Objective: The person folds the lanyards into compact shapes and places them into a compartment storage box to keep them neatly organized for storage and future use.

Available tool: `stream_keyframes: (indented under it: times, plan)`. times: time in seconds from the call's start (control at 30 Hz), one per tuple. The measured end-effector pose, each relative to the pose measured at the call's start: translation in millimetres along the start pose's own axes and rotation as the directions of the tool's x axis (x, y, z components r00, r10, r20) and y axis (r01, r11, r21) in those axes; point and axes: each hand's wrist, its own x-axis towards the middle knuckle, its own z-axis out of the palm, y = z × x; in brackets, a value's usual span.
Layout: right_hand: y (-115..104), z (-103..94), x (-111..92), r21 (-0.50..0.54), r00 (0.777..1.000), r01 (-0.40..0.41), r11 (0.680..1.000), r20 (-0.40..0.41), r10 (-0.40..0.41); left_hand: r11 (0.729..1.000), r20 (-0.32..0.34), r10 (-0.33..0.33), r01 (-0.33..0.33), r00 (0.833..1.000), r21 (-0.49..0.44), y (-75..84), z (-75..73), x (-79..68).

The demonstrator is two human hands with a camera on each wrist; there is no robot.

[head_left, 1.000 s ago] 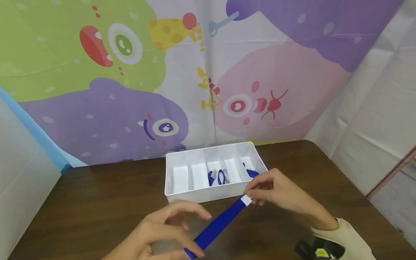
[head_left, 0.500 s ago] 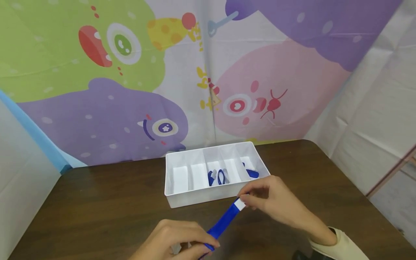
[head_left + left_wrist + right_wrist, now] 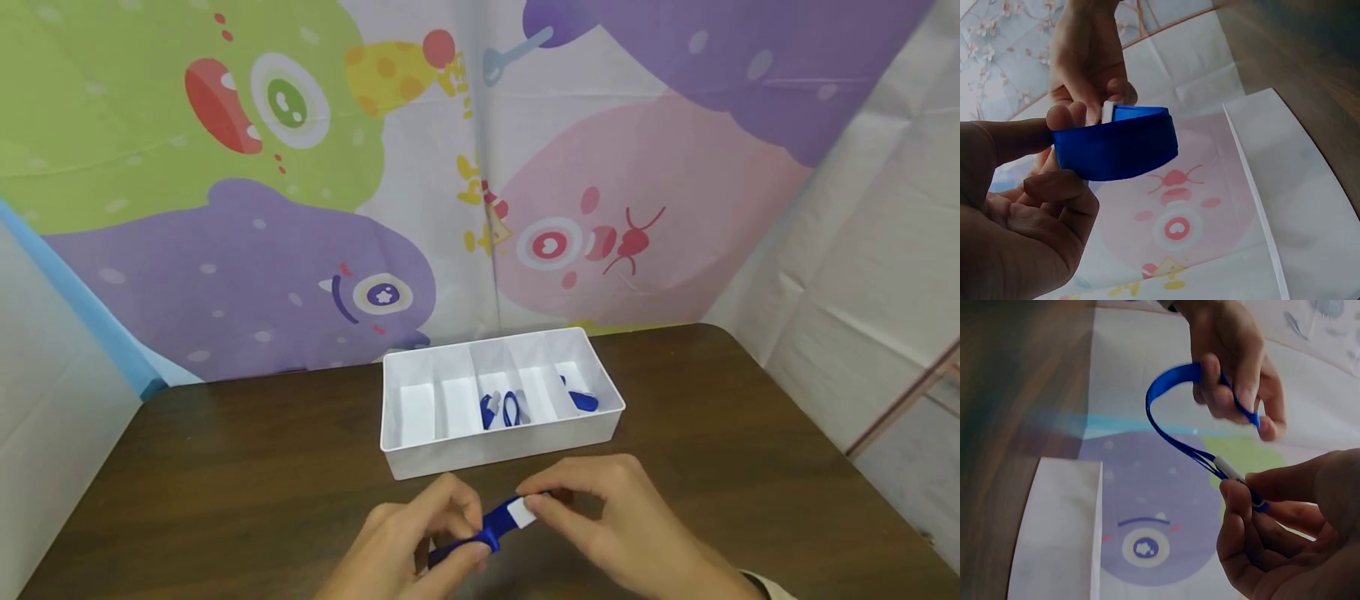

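Observation:
A flat blue strap (image 3: 497, 522) with a white end piece (image 3: 521, 512) is held between both hands, above the table in front of the tray. My left hand (image 3: 408, 542) pinches it between thumb and fingers near the folded end. With thumb and fingertips, my right hand (image 3: 618, 521) grips the end at the white piece. In the left wrist view the strap (image 3: 1119, 151) bends round into a curve. Seen from the right wrist, the strap (image 3: 1169, 381) arcs from one hand to the other, its layers running into the white piece (image 3: 1229, 469).
Behind the hands stands a white divided tray (image 3: 510, 448) on the dark wooden table (image 3: 225, 483). Its middle compartment holds blue straps (image 3: 512, 408) with pale ends, and the rightmost holds another blue strap (image 3: 583, 402). A cartoon-printed cloth (image 3: 300, 267) hangs behind.
The hands have come closer together, the right one moving down and left away from the tray. The strap, earlier stretched straight, now folds, and the left fingers have taken a pinch on it.

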Motion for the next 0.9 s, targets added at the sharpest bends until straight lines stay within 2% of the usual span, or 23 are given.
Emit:
stream_keyframes:
  times: [0.07, 0.23, 0.3, 0.5, 0.7, 0.83, 0.9]
  plan:
    - [-2, 4.1, -1, 0.013, 0.999, 0.034, 0.999, -0.006, -0.034, 1.000, -0.003, -0.013, 0.013, 1.000, 0.009, -0.4, 1.1, -0.2]
    - [-4, 14.3, -3, 0.040, 0.993, 0.111, 0.993, -0.038, -0.110, 0.998, -0.030, 0.031, -0.029, 0.999, 0.057, -2.9, 5.9, -0.9]
    - [-4, 17.5, -4, 0.061, 0.992, 0.120, 0.991, -0.040, -0.118, 0.995, -0.043, 0.054, -0.050, 0.998, 0.086, -3.6, 8.4, -1.1]
    - [-5, 25.5, -9, 0.127, 0.992, 0.126, 0.984, -0.019, -0.124, 0.982, -0.091, 0.051, -0.033, 0.995, 0.188, -3.3, 14.5, -2.0]
    - [0, 33.1, -11, 0.066, 0.976, 0.210, 0.976, -0.079, -0.204, 0.932, -0.133, 0.105, -0.051, 0.986, 0.359, -3.2, 20.3, -2.0]
    - [2, 32.5, -9, 0.029, 0.962, 0.247, 0.969, -0.127, -0.242, 0.929, -0.140, 0.116, -0.057, 0.983, 0.365, -3.8, 20.8, -1.4]
    - [1, 29.8, -8, 0.030, 0.963, 0.231, 0.973, -0.147, -0.224, 0.930, -0.158, 0.106, -0.042, 0.982, 0.365, -4.6, 20.1, -1.2]
